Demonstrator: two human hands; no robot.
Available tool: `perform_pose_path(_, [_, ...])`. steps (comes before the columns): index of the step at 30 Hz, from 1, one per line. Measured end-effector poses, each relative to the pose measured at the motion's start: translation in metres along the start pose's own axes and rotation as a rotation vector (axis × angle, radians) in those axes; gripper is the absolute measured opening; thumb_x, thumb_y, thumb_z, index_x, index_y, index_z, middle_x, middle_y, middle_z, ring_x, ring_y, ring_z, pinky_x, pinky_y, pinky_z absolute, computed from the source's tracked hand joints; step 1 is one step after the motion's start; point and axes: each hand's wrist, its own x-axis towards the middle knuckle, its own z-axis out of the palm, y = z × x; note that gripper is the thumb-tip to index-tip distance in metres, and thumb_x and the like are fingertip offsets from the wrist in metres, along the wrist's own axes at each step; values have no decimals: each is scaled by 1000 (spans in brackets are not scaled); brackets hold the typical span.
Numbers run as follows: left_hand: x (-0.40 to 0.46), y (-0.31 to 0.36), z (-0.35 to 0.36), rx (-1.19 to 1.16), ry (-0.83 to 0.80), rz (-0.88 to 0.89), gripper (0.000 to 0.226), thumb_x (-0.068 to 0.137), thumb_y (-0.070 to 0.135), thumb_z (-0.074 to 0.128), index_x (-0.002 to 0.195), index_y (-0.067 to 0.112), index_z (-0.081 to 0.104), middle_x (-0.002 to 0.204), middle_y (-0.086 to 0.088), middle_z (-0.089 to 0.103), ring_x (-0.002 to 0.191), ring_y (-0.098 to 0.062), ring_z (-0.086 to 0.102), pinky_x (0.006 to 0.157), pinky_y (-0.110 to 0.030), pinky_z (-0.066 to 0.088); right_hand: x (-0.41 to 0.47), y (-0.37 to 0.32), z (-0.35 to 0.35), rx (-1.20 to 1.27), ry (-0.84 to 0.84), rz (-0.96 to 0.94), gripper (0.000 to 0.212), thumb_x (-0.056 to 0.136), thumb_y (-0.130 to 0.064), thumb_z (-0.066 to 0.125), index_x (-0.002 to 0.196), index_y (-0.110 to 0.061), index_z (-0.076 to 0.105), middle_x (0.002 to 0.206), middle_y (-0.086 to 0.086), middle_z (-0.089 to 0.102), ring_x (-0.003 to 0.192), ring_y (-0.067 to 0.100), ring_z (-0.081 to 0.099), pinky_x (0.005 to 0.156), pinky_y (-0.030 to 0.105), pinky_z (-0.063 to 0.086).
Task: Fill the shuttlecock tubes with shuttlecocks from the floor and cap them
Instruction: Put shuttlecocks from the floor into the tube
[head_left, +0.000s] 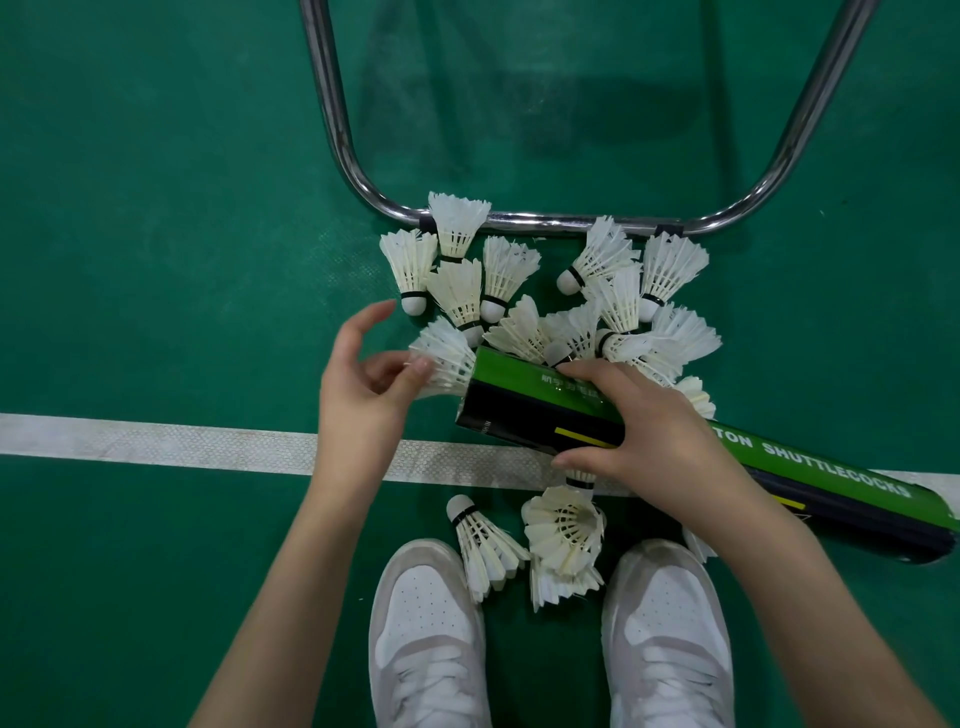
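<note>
A long green and black shuttlecock tube (524, 402) lies slanted over the white floor line, its open mouth pointing left. My right hand (644, 431) grips the tube near that mouth. A white shuttlecock (444, 356) sticks out of the mouth, feathers outward, and the fingertips of my left hand (371, 389) press on its feathers. Several loose white shuttlecocks (511, 270) lie piled on the floor beyond the tube. A few more shuttlecocks (563, 530) lie near my feet. No cap is in sight.
A bent chrome tube frame (561, 224) rests on the green court floor (156, 260) just behind the pile. A white court line (156, 439) crosses the floor left to right. My two white shoes (426, 623) stand at the bottom.
</note>
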Motion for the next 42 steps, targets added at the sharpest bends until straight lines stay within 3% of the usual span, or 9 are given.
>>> perform_pose_path(5, [-7,-2,7,16,-151,-60,44,91,5,58,130,23,48,80,-4,71,84,-7,68,77,-11,48,0,1,0,2,5,3,72,68,-44,74,130,-37,38,129,-14,46,113,11,46,98,42,37])
perform_pose_path(11, [-12,3,13,29,-256,-86,38,95,5,51,124,30,51,70,-4,66,73,-10,60,71,-11,48,-1,0,0,-9,2,-1,72,69,-44,73,130,-37,37,128,-13,46,112,12,46,97,41,37])
perform_pose_path(15, [-14,5,14,24,-249,-72,27,98,26,48,124,32,54,80,-6,69,81,-20,65,87,-33,53,-1,0,-1,-2,0,-4,72,69,-43,74,130,-37,37,129,-14,45,112,11,46,97,41,37])
perform_pose_path(17, [-15,8,15,50,-257,-86,32,92,37,56,124,36,52,83,-13,70,82,-24,66,86,-31,53,-2,1,-1,-2,0,-3,71,69,-43,74,130,-37,37,129,-14,45,111,11,46,97,41,37])
perform_pose_path(19, [-16,11,18,83,-287,-101,47,84,28,67,126,36,48,74,-5,70,76,-14,66,80,-22,52,-2,1,-1,-6,5,-3,71,68,-43,74,129,-37,38,127,-14,46,110,11,47,96,41,38])
perform_pose_path(25, [-18,7,27,82,-369,-85,74,78,-2,72,127,46,43,87,-2,75,88,-13,70,78,-22,54,-2,0,0,-22,-2,-1,72,67,-44,74,129,-36,39,123,-11,48,108,13,48,95,41,38])
perform_pose_path(28, [-19,6,27,70,-395,-73,74,82,-5,66,125,50,41,87,-6,74,89,-15,70,77,-20,53,-2,-1,1,-25,1,-4,72,67,-44,74,129,-36,39,124,-12,48,108,12,47,95,40,37])
perform_pose_path(32, [-19,4,25,21,-468,-72,75,87,-6,59,130,51,37,122,-11,61,102,-18,65,89,-26,52,-3,-2,2,-39,-2,-6,72,66,-45,74,128,-37,39,123,-13,47,107,12,47,93,38,37])
perform_pose_path(42, [-18,1,24,86,-410,-64,71,84,2,66,131,47,37,103,-3,69,96,-11,68,87,-22,53,-2,0,2,-46,1,-4,72,66,-45,74,128,-37,38,124,-13,48,107,12,47,93,37,37])
